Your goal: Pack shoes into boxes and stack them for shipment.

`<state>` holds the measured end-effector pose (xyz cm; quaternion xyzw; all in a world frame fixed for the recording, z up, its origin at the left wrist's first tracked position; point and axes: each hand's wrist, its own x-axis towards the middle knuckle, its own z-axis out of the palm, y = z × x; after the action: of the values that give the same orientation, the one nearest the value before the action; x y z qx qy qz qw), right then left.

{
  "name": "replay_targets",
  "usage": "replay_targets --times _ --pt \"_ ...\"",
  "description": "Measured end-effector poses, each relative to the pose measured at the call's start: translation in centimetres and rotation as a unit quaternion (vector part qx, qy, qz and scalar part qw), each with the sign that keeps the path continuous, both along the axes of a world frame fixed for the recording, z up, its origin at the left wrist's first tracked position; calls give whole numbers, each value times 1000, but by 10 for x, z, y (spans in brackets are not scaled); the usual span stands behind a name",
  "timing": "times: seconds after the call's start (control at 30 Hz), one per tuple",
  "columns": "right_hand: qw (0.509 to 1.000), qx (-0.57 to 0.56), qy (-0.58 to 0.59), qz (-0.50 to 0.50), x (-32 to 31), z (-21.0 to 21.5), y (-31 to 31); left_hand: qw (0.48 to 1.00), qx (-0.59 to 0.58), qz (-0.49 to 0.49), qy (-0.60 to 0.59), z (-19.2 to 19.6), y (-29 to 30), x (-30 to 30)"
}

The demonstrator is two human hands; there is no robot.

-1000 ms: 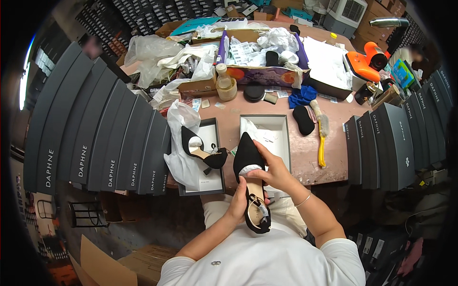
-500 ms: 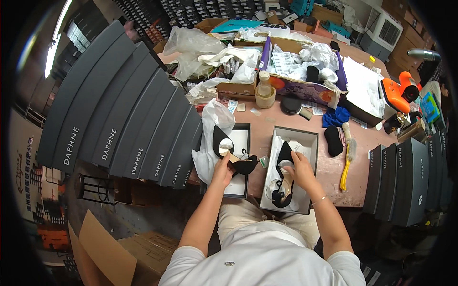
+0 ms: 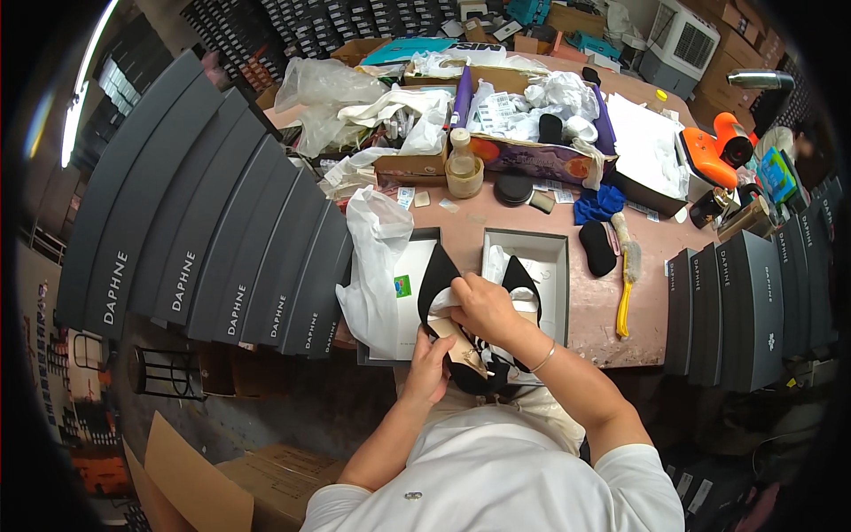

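Note:
My left hand (image 3: 429,371) is closed around the side of a black pointed slingback shoe (image 3: 434,275), which is tilted, toe away from me, over the gap between two boxes. My right hand (image 3: 487,310) reaches across it, fingers closed at the shoe's opening on white stuffing (image 3: 441,303). The beige insole (image 3: 463,355) shows below. A second black shoe (image 3: 516,273) lies in the right-hand grey box (image 3: 560,266), partly hidden by my right arm. White tissue (image 3: 372,275) hangs over the left-hand grey box tray (image 3: 426,235); a small green packet (image 3: 402,285) lies inside it.
Grey shoeboxes (image 3: 213,222) are stacked high at left, with more (image 3: 745,310) at right. Behind stand a purple carton (image 3: 532,160) of paper, a bottle in a cup (image 3: 463,168) and a round black tin (image 3: 513,188). A yellow-handled brush (image 3: 624,306) lies at right.
The left-hand shoe has moved right, toward the other box, and turned toe away. My right hand has left the second shoe for this one. The green packet now lies in the left tray.

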<state>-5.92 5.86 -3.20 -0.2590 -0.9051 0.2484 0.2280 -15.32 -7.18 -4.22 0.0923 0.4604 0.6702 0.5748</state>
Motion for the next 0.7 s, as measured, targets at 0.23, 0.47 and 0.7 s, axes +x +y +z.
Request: replay_targets --times 0.23,0.47,0.7 --pt "774 -583 246 5 41 -4 3 998 -37 -20 -48 -1 7 -15" --pt "991 -33 129 9 38 17 -9 988 21 -74 -131 2 4 5" --pt "998 -37 53 -26 15 4 -5 999 -40 -20 -17 4 -4 18"
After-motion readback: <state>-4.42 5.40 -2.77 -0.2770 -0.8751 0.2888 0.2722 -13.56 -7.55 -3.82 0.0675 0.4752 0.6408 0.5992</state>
